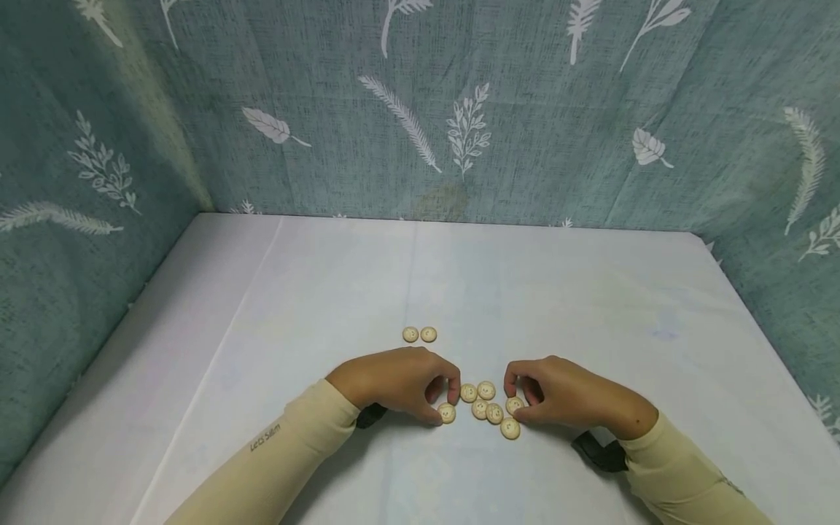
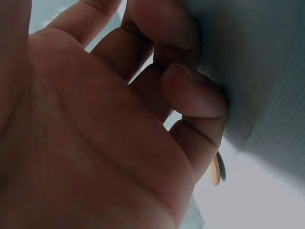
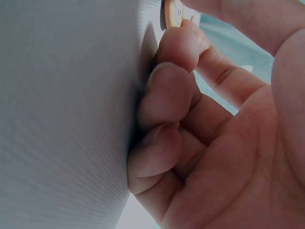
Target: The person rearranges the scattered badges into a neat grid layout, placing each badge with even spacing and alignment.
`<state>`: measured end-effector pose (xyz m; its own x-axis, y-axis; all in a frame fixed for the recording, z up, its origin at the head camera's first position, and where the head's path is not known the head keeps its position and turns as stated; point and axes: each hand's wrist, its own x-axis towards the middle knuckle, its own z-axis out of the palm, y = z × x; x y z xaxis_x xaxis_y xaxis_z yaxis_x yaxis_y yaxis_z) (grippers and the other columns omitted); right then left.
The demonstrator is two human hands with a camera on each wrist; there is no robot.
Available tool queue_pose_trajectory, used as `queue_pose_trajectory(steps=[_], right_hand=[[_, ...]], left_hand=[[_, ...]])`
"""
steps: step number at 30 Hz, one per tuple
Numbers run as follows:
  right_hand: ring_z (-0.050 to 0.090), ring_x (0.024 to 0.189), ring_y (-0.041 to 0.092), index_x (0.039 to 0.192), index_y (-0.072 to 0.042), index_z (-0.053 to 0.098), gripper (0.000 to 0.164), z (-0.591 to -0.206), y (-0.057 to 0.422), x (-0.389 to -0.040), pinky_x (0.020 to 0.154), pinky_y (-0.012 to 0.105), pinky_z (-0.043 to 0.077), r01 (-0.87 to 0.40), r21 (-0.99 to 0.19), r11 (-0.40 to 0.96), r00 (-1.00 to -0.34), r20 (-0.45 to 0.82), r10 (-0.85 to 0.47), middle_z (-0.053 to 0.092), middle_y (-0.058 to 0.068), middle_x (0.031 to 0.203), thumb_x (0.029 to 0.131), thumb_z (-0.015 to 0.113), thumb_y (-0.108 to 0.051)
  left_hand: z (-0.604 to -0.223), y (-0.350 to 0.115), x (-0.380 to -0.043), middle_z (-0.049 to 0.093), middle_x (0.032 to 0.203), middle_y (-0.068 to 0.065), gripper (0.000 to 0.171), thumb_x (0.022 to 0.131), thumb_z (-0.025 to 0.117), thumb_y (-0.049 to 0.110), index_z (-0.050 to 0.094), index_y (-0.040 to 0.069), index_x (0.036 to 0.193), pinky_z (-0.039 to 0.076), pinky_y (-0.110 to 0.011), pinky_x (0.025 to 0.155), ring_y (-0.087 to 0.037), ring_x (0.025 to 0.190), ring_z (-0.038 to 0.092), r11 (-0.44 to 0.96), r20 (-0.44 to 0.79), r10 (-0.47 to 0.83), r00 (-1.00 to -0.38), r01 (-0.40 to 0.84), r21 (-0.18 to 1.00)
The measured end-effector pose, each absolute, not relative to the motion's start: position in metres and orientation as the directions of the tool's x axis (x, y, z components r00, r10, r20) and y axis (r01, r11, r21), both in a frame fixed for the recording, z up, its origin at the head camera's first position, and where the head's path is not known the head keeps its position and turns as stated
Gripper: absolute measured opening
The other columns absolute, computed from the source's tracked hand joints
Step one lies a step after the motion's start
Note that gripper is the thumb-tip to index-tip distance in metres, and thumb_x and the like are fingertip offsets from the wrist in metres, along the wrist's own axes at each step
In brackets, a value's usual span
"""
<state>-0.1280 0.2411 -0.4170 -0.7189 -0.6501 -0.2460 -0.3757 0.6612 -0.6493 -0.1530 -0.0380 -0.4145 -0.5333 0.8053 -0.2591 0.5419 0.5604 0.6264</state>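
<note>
In the head view my left hand (image 1: 407,383) pinches a round, pale wooden button (image 1: 446,413) between thumb and index finger, at the tabletop. Opposite it, my right hand (image 1: 558,390) has thumb and index finger on another such button (image 1: 515,405). Between the hands lies a loose cluster of several buttons (image 1: 486,391), with one button (image 1: 510,428) at its near right end. The right wrist view catches a button (image 3: 174,13) at the fingertips, tilted on edge. The left wrist view hides the pinched button behind the fingers; a button's edge (image 2: 215,171) shows beyond them.
Two more buttons, a left one (image 1: 410,334) and a right one (image 1: 429,334), lie side by side beyond my left hand. A white cloth covers the table (image 1: 328,284). Green leaf-patterned fabric (image 1: 315,109) stands along its back and sides.
</note>
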Motion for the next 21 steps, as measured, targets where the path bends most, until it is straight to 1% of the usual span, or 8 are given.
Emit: queue_pose_trajectory(steps=[6,11,16,21], right_hand=[[0.046,0.056,-0.001,0.094,-0.023,0.06,0.021,-0.413,0.2411,-0.1285,0.057,0.02,0.041,-0.382,-0.652,0.655,-0.711,-0.246,-0.659,0.049,-0.013,0.065,0.084,0.077,-0.016],[0.046,0.056,-0.002,0.094,-0.023,0.06,0.022,-0.4132,0.2411,-0.1282,0.056,0.02,0.041,-0.393,-0.643,0.657,-0.715,-0.236,-0.659,0.049,-0.013,0.065,0.083,0.078,-0.016],[0.046,0.056,-0.002,0.094,-0.023,0.059,0.022,-0.4127,0.2392,-0.1277,0.056,0.02,0.041,-0.388,-0.65,0.653,-0.707,-0.245,-0.663,0.049,-0.013,0.065,0.083,0.077,-0.015],[0.046,0.056,-0.001,0.094,-0.023,0.059,0.022,-0.4117,0.2379,-0.1275,0.056,0.02,0.041,-0.391,-0.641,0.66,-0.708,-0.249,-0.661,0.049,-0.013,0.065,0.083,0.077,-0.015]], left_hand=[[-0.4141,-0.037,-0.1542,0.053,0.066,0.013,0.024,0.078,0.083,0.017,0.063,0.028,0.086,0.041,-0.018,0.061,0.0,0.061,0.049,0.574,-0.265,0.799,-0.541,0.551,0.606],[-0.4132,-0.036,-0.154,0.053,0.066,0.012,0.025,0.078,0.083,0.017,0.062,0.026,0.088,0.041,-0.019,0.061,0.0,0.06,0.049,0.574,-0.251,0.797,-0.549,0.56,0.597],[-0.4135,-0.0364,-0.1532,0.052,0.065,0.01,0.025,0.081,0.08,0.015,0.061,0.025,0.093,0.041,-0.019,0.061,-0.001,0.059,0.048,0.572,-0.253,0.795,-0.552,0.54,0.618],[-0.4143,-0.0374,-0.1536,0.052,0.065,0.011,0.023,0.082,0.08,0.015,0.062,0.024,0.092,0.041,-0.019,0.062,-0.001,0.06,0.048,0.559,-0.238,0.801,-0.549,0.544,0.626]])
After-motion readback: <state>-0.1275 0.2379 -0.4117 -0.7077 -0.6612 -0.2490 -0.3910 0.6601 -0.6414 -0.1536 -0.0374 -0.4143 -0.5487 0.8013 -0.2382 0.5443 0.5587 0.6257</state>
